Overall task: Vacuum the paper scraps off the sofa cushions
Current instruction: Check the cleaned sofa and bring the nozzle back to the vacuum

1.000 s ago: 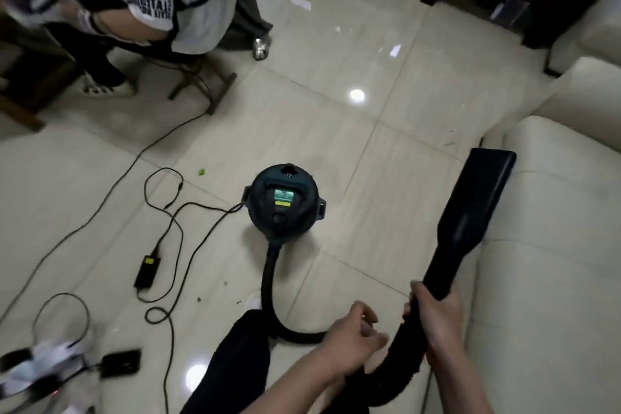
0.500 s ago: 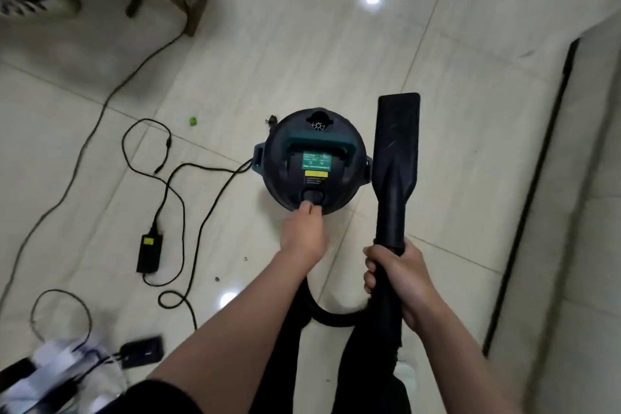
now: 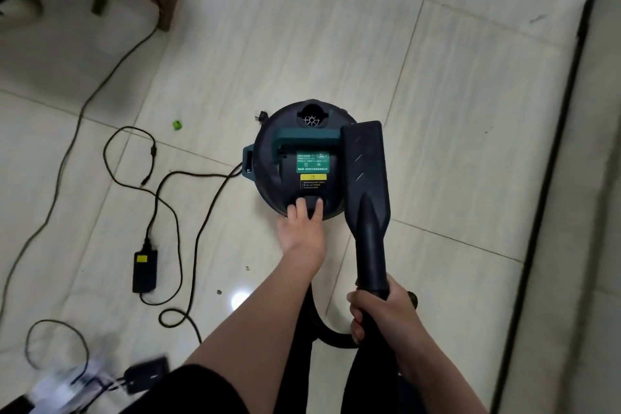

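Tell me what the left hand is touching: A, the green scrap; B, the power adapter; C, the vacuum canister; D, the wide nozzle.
C: the left hand rests its fingers on the vacuum canister just below its label, while the right hand grips the nozzle by its tube.

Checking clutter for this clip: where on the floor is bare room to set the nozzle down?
Bare tile between the vacuum canister and the sofa, and beyond the canister. Left of it is crowded: cables, power adapter.
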